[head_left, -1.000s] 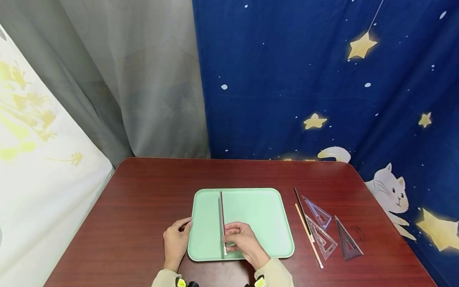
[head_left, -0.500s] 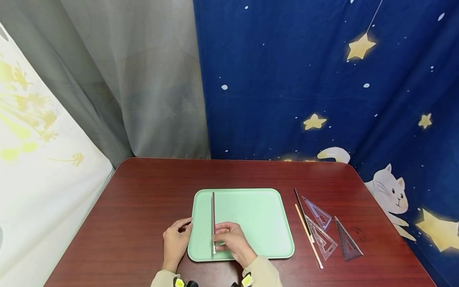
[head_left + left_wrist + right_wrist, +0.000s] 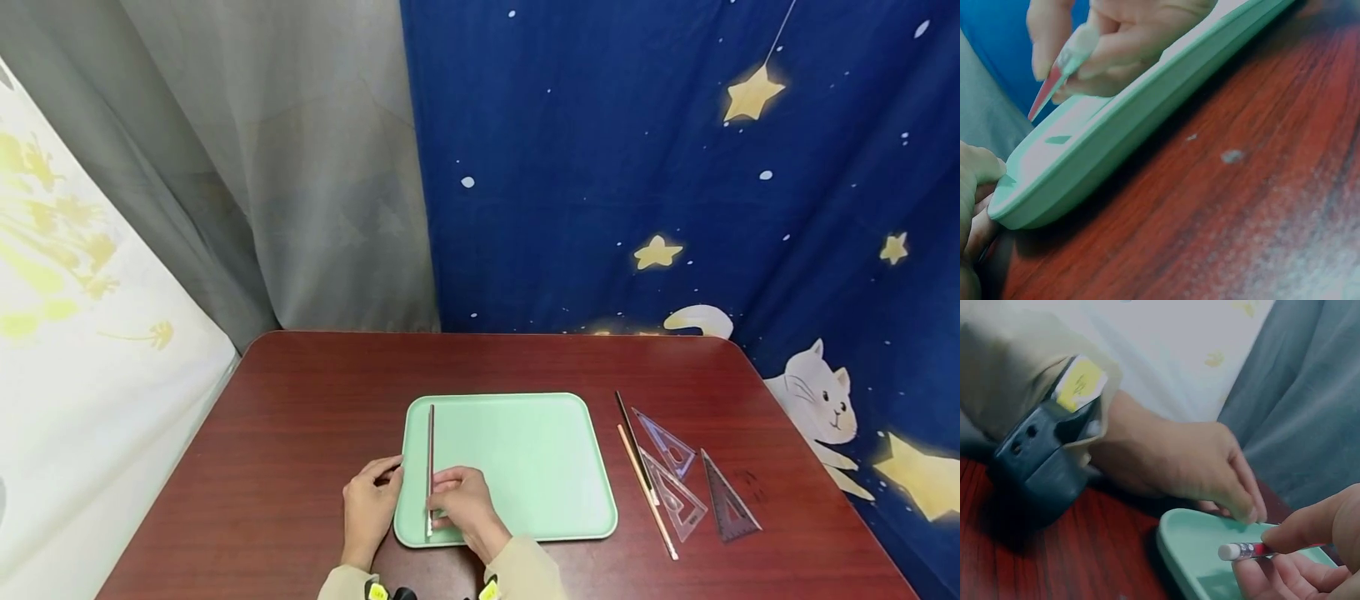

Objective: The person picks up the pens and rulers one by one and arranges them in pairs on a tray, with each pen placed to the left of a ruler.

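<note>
A mint-green tray [image 3: 517, 467] lies on the table. My left hand [image 3: 370, 504] is at its left rim, thumb and fingers pinching the edge. My right hand [image 3: 465, 504] holds a dark red pencil [image 3: 431, 442] between thumb and fingers, close to its white eraser [image 3: 1230, 552]. The pencil runs front to back over the tray's left side, eraser end toward me. In the left wrist view the pencil [image 3: 1047, 94] shows above the tray wall, with its shadow on the tray floor beneath.
Right of the tray lie a black pencil [image 3: 628, 429] and a natural-wood pencil [image 3: 648, 496]. Beside them are three set squares: a bluish one [image 3: 660, 440], a clear one [image 3: 686, 521] and a dark one [image 3: 726, 504]. Curtains hang behind the table [image 3: 300, 417].
My right hand has carried the dark red pencil leftward across the tray, from near the middle to close by the left rim. My left hand stays at the tray's edge.
</note>
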{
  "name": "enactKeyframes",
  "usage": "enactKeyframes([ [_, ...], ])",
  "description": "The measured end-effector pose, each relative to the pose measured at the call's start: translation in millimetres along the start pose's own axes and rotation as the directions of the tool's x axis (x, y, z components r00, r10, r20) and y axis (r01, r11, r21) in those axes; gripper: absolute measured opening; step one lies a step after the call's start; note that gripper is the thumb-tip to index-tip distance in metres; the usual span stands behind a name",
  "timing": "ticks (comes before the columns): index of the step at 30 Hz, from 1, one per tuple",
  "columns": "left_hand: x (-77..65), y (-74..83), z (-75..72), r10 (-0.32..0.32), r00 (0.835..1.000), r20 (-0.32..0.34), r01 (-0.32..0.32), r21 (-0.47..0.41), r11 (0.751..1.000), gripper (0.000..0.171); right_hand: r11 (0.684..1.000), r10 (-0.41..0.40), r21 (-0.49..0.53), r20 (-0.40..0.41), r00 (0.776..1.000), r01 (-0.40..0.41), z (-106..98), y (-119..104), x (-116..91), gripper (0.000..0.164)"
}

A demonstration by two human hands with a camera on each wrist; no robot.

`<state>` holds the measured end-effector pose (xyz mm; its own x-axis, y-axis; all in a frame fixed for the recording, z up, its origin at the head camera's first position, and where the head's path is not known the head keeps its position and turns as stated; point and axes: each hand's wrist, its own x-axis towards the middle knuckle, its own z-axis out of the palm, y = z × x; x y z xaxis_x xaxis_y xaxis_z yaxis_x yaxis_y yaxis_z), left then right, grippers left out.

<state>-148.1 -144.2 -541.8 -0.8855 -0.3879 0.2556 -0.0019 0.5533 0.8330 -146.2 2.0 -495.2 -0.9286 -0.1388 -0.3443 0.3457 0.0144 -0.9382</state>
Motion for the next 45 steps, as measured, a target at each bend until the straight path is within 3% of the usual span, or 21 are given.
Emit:
enactKeyframes([
  [11,-1.0,-0.6,-0.2,0.012,1.0,-0.017,-0.012,-0.015,1.0,0.017,0.973,-0.114,-0.209,-0.084,0.99,0.095,17,3,-1,0.026],
  [16,-0.2,-0.5,0.2,0.02,1.0,-0.018,-0.02,-0.012,1.0,0.017,0.936,-0.168,-0.329,-0.1,0.981,0.127,22,3,0,0.024],
  [25,-0.2,-0.4,1.1,0.021,1.0,-0.016,-0.021,-0.008,1.0,0.016,0.864,-0.276,-0.456,-0.071,0.958,0.215,22,6,0,0.021],
  [35,1.2,-0.1,0.6,0.024,1.0,-0.017,-0.024,-0.003,1.0,0.016,0.811,-0.33,-0.53,-0.063,0.942,0.249,26,10,2,0.02],
  [45,1.6,-0.7,0.1,0.023,1.0,-0.018,-0.023,0.002,1.0,0.017,0.81,-0.348,-0.525,-0.069,0.935,0.262,27,9,-2,0.019],
])
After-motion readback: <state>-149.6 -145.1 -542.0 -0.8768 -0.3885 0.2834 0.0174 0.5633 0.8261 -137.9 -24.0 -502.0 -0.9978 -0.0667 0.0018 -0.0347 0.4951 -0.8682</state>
